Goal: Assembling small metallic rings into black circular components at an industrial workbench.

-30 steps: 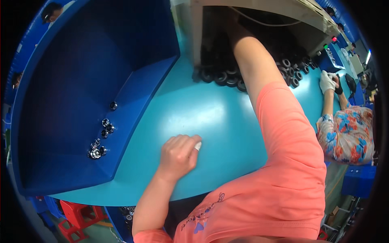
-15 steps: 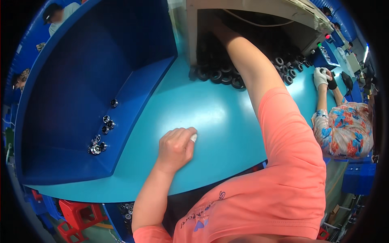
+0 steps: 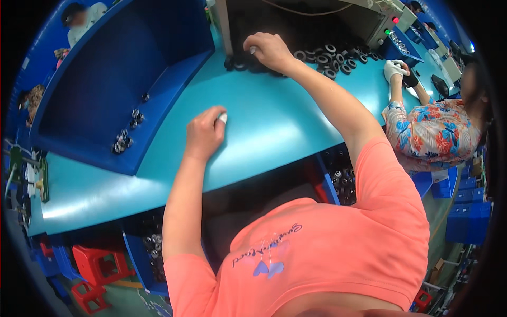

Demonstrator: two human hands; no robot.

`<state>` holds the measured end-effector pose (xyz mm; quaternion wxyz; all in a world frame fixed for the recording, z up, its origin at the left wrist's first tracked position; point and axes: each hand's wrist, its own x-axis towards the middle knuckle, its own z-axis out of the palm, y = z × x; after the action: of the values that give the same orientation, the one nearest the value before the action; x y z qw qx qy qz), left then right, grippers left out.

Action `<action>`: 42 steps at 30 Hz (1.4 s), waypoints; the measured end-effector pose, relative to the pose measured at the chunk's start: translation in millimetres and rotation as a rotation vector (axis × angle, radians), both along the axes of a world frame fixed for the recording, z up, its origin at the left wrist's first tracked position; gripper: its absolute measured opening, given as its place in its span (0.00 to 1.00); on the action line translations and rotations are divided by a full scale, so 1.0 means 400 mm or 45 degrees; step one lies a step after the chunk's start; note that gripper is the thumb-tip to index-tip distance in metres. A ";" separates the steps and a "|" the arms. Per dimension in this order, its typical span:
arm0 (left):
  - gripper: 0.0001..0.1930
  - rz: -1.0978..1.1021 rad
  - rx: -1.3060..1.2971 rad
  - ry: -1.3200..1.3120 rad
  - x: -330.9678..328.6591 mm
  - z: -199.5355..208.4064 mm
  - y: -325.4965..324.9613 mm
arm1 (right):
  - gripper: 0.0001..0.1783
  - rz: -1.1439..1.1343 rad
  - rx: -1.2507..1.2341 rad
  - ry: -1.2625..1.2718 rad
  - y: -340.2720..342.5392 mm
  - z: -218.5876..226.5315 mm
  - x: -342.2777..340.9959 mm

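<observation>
My left hand (image 3: pixel 205 133) rests closed on the turquoise table (image 3: pixel 264 121), with something white at its thumb tip. What its curled fingers hold, if anything, is hidden. My right hand (image 3: pixel 270 52) is above the near edge of a heap of black rings (image 3: pixel 330 73) at the mouth of a grey housing (image 3: pixel 224 26). Its fingers are bent inward, with a white bit at the tips. Whatever may be in them does not show. To the left, shiny metal ring-shaped parts (image 3: pixel 122 141) lie in a large blue bin (image 3: pixel 174 92), apart from both hands.
At right a co-worker's white-gloved hand (image 3: pixel 393 70) and patterned sleeve (image 3: pixel 401 124) are at the same table. A small blue tray (image 3: pixel 398 50) of parts stands beyond. Below the table edge are bins of parts (image 3: pixel 153 248) and red stools (image 3: pixel 100 264).
My right hand has come out of the dark housing toward me, to the front of the ring heap. My left hand stays closed on the table. The whole view has shifted.
</observation>
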<state>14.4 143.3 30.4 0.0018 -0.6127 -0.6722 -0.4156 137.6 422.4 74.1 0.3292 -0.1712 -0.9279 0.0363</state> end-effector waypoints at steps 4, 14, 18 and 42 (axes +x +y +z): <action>0.06 0.050 0.121 0.035 0.010 -0.004 -0.020 | 0.12 0.095 -0.083 0.192 -0.108 -0.019 0.011; 0.28 0.292 0.169 -0.387 0.008 0.033 -0.138 | 0.24 0.504 -1.349 0.104 -0.338 -0.010 -0.053; 0.34 0.324 0.149 -0.328 0.006 0.038 -0.175 | 0.27 0.730 -1.591 -0.089 -0.427 -0.032 -0.090; 0.25 0.381 0.322 -0.397 -0.020 -0.036 -0.187 | 0.11 0.448 -0.287 0.039 -0.392 -0.093 -0.106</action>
<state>6.5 68.4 16.1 0.0364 -0.4297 -0.6902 -0.5810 95.4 265.4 36.9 0.3105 -0.0416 -0.9285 0.1995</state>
